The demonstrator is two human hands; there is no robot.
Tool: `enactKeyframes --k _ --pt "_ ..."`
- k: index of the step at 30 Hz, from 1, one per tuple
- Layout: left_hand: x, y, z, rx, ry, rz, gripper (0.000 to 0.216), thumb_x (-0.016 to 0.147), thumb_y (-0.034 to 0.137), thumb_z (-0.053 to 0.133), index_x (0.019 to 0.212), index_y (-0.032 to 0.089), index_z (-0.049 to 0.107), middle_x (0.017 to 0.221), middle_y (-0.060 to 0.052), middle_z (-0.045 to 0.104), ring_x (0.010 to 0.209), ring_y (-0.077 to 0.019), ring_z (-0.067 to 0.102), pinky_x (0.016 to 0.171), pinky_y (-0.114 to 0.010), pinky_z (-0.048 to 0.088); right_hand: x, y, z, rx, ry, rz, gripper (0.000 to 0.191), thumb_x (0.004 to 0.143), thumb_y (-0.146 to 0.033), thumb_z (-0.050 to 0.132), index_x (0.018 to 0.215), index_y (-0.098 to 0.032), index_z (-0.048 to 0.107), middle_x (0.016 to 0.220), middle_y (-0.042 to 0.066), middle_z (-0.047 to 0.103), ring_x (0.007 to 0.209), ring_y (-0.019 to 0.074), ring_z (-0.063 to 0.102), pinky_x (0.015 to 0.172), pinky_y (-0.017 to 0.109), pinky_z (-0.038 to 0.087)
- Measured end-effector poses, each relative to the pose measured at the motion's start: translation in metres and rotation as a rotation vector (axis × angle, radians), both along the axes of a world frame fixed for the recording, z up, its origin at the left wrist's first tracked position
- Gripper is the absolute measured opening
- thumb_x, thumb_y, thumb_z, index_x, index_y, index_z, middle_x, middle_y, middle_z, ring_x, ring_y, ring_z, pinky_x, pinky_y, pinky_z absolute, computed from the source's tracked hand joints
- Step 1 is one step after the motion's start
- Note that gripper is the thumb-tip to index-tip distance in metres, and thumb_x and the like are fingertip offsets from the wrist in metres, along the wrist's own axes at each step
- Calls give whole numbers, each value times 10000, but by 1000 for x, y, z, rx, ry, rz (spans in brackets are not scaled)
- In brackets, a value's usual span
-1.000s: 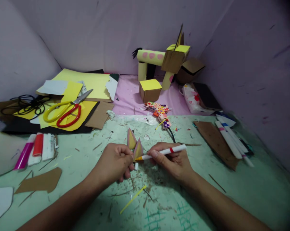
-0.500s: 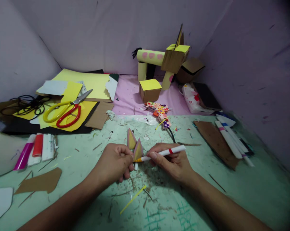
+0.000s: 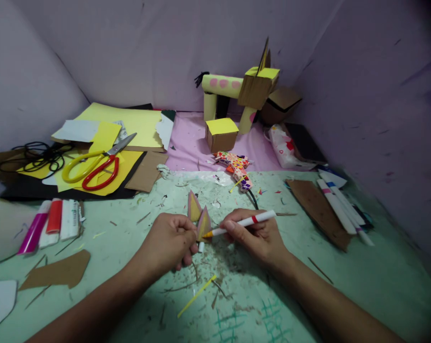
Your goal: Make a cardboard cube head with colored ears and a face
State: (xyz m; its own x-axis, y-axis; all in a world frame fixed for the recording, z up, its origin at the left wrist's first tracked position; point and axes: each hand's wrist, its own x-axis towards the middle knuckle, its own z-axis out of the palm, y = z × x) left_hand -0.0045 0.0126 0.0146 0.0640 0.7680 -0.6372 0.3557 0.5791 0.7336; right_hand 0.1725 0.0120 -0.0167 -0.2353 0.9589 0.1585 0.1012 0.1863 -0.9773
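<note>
Hands: both low over the green bench, close together near its middle, with the forearms coming in from the lower corners.
Left hand: curled shut, thumb and fingers pinching the base of the pointed cardboard pieces, which stand upright above the knuckles.
Pointed cardboard pieces: two brown leaf-shaped points with yellow centres, one just behind the other, held just above the bench between the two hands.
Right hand: closed in a writing grip on a white marker with a red band, the fingers pinching near its front end.
Marker: nearly level, with its tail pointing right. Its orange tip touches the lower part of the nearer point.
Bench near the hands: scraps and slivers, and a yellow strip just in front of the left wrist.
Left side: yellow-and-red scissors on yellow paper, with a black cord beyond them. Three capped sticks lie side by side, and a brown cardboard scrap lies nearer.
Right side: more white markers lie partly on a brown cardboard sheet.
Back: a cardboard animal model on tube legs, with a small yellow-topped box in front of it. A colourful patterned tool with a black cable lies nearer the hands.
</note>
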Motion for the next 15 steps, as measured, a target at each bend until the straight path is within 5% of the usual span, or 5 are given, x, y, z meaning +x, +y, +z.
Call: enactKeyframes --k 9,15 --pt "1 0 2 -4 12 21 155 727 74 486 600 160 512 452 42 561 301 -64 435 275 -154 292 0 4 -8 8 90 -132 176 829 -297 600 727 -166 659 572 3 602 501 112 522 468 228 410" --pt "0 -1 1 7 13 5 156 729 89 487 591 161 508 455 42 560 306 -64 439 282 -154 294 1 1 -3 -58 34 -37 224 793 -332 623 666 -152 661 488 -1 564 439 108 489 410 217 376"
